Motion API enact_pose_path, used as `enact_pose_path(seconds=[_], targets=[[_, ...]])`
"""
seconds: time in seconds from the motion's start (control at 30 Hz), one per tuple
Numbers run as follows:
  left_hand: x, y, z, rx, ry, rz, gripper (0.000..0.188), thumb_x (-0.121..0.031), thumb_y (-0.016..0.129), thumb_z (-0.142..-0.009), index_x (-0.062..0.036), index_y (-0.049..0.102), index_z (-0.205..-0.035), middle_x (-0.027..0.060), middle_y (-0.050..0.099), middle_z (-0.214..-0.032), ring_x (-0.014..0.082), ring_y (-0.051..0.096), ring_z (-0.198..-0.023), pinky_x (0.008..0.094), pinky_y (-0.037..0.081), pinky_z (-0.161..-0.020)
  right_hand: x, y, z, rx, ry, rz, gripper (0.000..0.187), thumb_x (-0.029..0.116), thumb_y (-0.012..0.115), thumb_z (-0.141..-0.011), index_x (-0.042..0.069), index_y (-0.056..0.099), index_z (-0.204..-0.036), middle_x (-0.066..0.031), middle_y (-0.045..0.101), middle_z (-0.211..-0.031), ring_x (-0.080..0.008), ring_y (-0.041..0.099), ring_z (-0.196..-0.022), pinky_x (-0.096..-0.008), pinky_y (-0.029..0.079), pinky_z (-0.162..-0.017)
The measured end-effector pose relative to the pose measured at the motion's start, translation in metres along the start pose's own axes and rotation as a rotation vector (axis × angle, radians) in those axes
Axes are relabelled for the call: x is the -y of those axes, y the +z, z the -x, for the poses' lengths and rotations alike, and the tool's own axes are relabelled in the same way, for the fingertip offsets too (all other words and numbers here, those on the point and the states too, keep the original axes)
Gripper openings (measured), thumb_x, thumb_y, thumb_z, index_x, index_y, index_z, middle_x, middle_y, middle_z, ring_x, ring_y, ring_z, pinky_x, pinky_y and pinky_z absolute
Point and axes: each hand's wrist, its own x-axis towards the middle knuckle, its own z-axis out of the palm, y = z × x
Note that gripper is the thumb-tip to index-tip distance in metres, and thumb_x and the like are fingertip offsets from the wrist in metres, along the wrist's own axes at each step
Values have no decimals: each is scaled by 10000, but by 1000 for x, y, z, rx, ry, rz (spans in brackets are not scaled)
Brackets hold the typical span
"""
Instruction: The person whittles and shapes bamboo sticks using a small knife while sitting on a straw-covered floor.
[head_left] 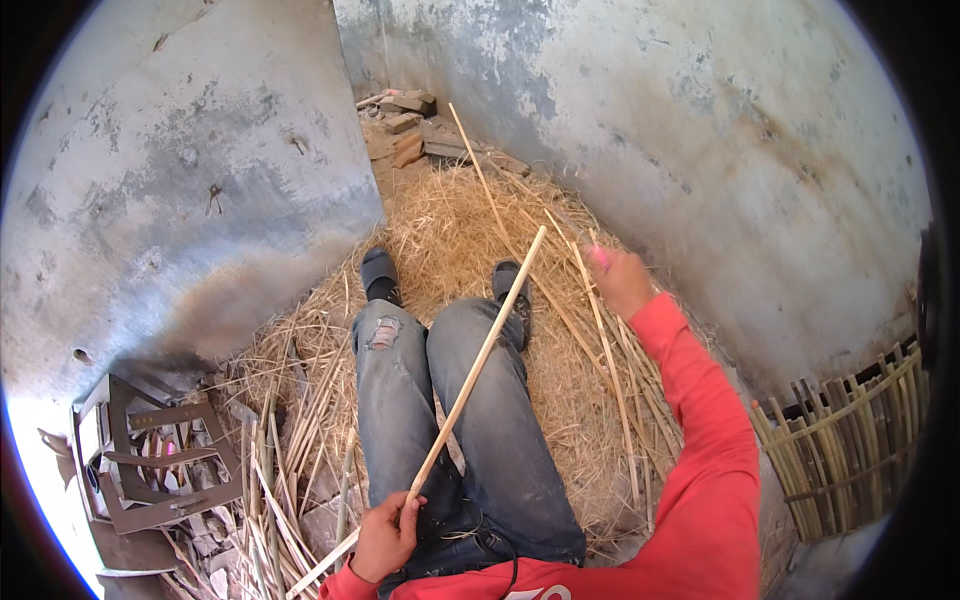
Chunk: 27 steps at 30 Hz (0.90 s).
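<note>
My left hand (388, 535) is closed around a long pale bamboo strip (480, 365), low by my left hip. The strip slants up across my thighs, its far end over the straw beyond my right knee, and its tail runs out behind the hand to the lower left. Out to the right, apart from the strip, my right hand (625, 283) is closed on a pink-handled tool (600, 257). The rest of that tool is too blurred to make out, so I cannot tell its kind.
Straw-like shavings (440, 215) cover the floor around my feet. Long strips (605, 350) lie to the right, more sticks (265, 500) to the left. A broken dark frame (165, 460) stands at left, a slatted bamboo basket (850, 440) at right. Bricks (405, 125) lie by the far walls.
</note>
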Motion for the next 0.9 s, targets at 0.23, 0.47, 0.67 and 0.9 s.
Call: enact_pose_path(seconds=[0.23, 0.47, 0.67, 0.9], targets=[[18, -1, -7, 267, -168, 317, 233, -181, 540, -1089, -10, 698, -1105, -64, 457, -597, 40, 401, -510, 252, 313, -485, 93, 57, 121, 177, -568, -20, 508, 555, 570, -1009, 102, 606, -782, -115, 593, -553, -327, 613, -460, -448, 481, -426], [9, -14, -17, 378, -236, 516, 256, -175, 506, -1110, 16, 674, -1121, -88, 394, -593, 15, 335, -509, 238, 246, -472, 95, 62, 97, 184, -542, 58, 486, 522, 520, -1034, 106, 666, -830, -130, 600, -554, -344, 634, -480, -470, 520, -464], [10, -10, -12, 384, -246, 514, 250, -168, 510, -1107, 15, 677, -1135, -92, 395, -592, 14, 330, -502, 237, 244, -470, 52, 36, 32, 145, -288, 103, 376, 454, 441, -1072, 186, 663, -1212, -152, 652, -658, -362, 687, -619, -518, 531, -513], [14, -17, -8, 357, -263, 480, 242, -166, 521, -1103, 11, 679, -1148, -89, 410, -611, 14, 342, -518, 235, 251, -475, 74, 36, 31, 247, -271, 116, 435, 489, 444, -1061, 121, 672, -1031, -201, 674, -765, -371, 684, -661, -519, 541, -564]])
